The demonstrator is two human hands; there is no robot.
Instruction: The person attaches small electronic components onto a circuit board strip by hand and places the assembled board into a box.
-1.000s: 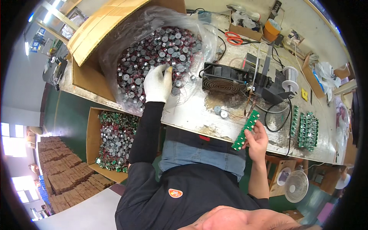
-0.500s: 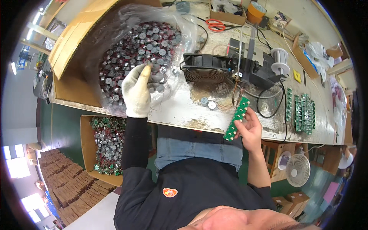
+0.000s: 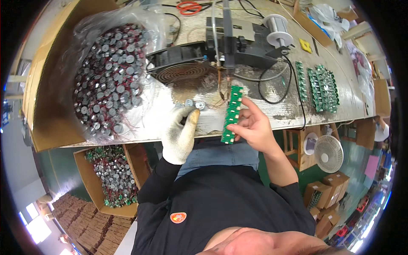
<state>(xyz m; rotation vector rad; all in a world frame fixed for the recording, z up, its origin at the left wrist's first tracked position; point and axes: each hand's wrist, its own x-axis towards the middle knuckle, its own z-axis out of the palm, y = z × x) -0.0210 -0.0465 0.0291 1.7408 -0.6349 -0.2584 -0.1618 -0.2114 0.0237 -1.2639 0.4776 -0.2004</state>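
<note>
My left hand [image 3: 179, 135], in a white glove with a grey-coated palm, is low over the table's front part. Its fingers are curled round toward the thumb, and a small round metal part [image 3: 178, 105] shows at the fingertips. Two similar round parts [image 3: 194, 103] with thin wires lie just beyond the thumb. In my bare right hand [image 3: 251, 127] a long green circuit board strip [image 3: 232, 114] is pinched between thumb and fingers, standing lengthwise below a soldering tip [image 3: 228, 78]. Pale components line the strip.
A lined carton [image 3: 55, 114] at left holds a heap of round metal parts [image 3: 110, 76]. A black fan [image 3: 178, 70], a solder spool [image 3: 278, 30] and a dark cable [image 3: 293, 85] stand behind. More green strips [image 3: 324, 89] lie right. Below left is another filled carton [image 3: 100, 202].
My left hand has come from the heap in the carton toward the loose round parts beside the strip. My right hand keeps the strip near the soldering tip. The whole view has shifted.
</note>
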